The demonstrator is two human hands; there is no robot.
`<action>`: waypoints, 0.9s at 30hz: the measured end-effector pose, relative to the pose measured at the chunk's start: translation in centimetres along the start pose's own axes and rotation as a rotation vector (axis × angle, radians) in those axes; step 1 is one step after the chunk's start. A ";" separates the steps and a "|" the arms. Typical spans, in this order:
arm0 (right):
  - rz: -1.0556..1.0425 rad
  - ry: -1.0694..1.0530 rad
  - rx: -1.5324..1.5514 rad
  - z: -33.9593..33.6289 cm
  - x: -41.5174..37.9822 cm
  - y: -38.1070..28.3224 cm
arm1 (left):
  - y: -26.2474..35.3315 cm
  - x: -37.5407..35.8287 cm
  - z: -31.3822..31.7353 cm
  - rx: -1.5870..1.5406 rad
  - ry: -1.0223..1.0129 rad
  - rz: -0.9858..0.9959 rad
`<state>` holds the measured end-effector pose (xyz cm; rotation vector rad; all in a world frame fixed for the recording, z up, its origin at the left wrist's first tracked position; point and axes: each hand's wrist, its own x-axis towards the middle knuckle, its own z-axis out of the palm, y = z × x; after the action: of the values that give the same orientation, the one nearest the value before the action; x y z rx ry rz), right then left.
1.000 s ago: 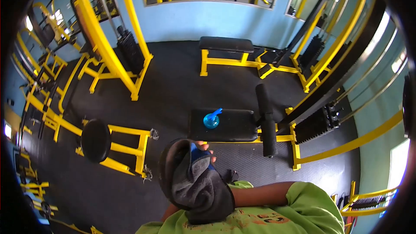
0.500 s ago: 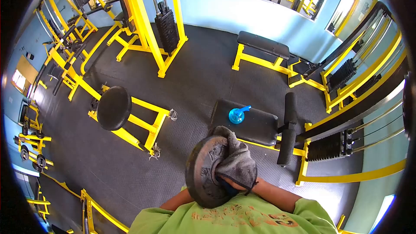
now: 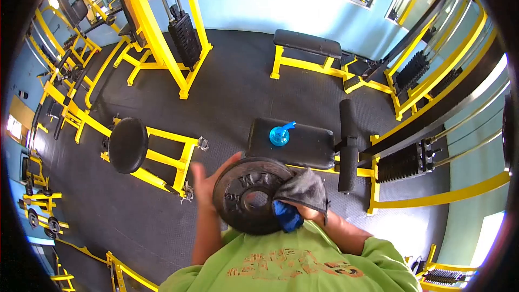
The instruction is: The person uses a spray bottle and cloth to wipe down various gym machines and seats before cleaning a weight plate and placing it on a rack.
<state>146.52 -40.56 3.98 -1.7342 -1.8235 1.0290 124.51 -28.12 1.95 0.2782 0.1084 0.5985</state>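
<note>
A: Where is the weight plate (image 3: 251, 181)?
B: In front of the chest, between the two hands, its face turned up towards the eyes. It's round, so there's no long axis to speak of.

A: Which hand is nearer?
B: The right hand (image 3: 308, 211). It's at the plate's right edge, closed on a grey cloth (image 3: 305, 188), with a blue cloth (image 3: 288, 217) against the plate just below. Most of the right fingers are hidden under the fabric.

A: And the left hand (image 3: 208, 192)?
B: Spread wide, thumb well away from the fingers, with no grip on anything. The plate lies just to the right of its palm; the fingers run up along the left rim, touching or not, I can't tell.

A: Any writing?
B: Raised letters on the plate. One near the top looks like an M, though the blur makes that uncertain. The green shirt (image 3: 257, 243) has worn orange print, too broken to read. The blue bottle (image 3: 279, 137) on the bench (image 3: 313, 148) shows no readable label.
</note>
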 end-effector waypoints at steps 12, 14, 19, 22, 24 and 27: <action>0.836 0.535 1.536 13.5 -1.3 9.1 | -10.5 -2.1 -10.8 0.161 0.830 -0.121; 1.144 0.510 1.664 16.4 -1.8 8.6 | -11.3 -2.2 -13.0 0.229 0.958 -0.163; 1.375 0.417 1.792 22.9 0.5 9.3 | -13.3 -2.8 -18.0 0.581 1.204 -0.184; 1.209 0.076 1.040 24.4 0.7 8.0 | -13.6 -4.5 -21.3 0.833 1.206 -0.241; 0.950 -0.169 0.929 17.3 1.4 6.7 | -13.5 -5.3 -22.5 1.192 1.242 -0.368; 0.788 -0.075 0.720 13.7 1.5 10.5 | -12.9 -5.8 -23.7 1.602 1.184 -0.518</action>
<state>143.18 -42.76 -12.89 -1.9166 -0.5788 1.7710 122.40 -36.22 -24.36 1.3560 1.7904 -0.0506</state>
